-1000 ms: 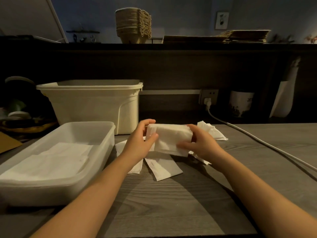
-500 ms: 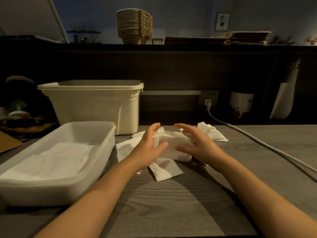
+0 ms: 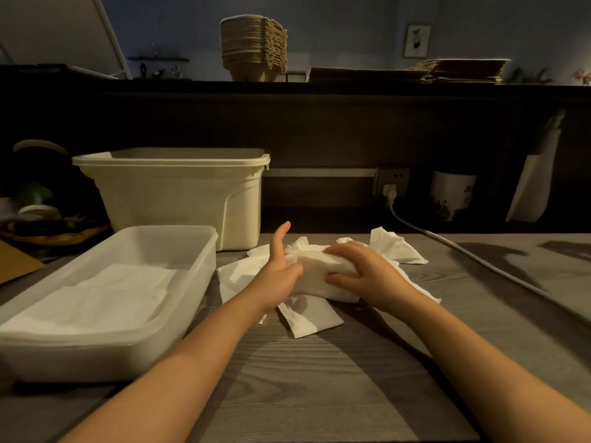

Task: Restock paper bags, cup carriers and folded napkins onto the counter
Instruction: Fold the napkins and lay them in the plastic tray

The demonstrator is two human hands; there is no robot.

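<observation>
Cream ribbed plastic bin (image 3: 179, 199) blocks behind shallow translucent plastic tray (image 3: 209, 241). Heap of white paper napkins (image 3: 315, 273) right of tray. Farther right, grey woodgrain tabletop (image 3: 463, 294) open up to white cable (image 3: 479, 259).

A cream plastic bin (image 3: 179, 199) stands at the far left, and a shallow translucent tray (image 3: 96, 356) sits just in front of it at the near left. On the dark back panel to the right, a wall socket (image 3: 392, 182) feeds a white cable (image 3: 463, 252) that trails right across the tabletop, past a painted ceramic jar (image 3: 452, 195). A small framed picture (image 3: 416, 40) hangs high on the far wall.
</observation>
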